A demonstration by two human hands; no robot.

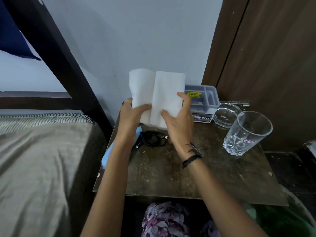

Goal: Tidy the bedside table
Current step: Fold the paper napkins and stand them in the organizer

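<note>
Hiding the wall behind, white tissue (156, 98) pinched by left hand (132, 115) and right hand (179, 124).

Pale blue wall (136, 40), brown door (273, 65) (right), bed (34, 159) left.

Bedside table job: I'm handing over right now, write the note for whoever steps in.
Left hand and right hand: both hold the white paper napkin, partly folded, up above the back of the bedside table.
On the table: coiled black cable under the hands, light blue object at the left edge, lidded plastic box at the back, glass bowl beside it, empty tumbler at the right.
Done: little that shows; the items lie scattered.
Left: finish the napkin, set it down, then arrange the rest.
</note>
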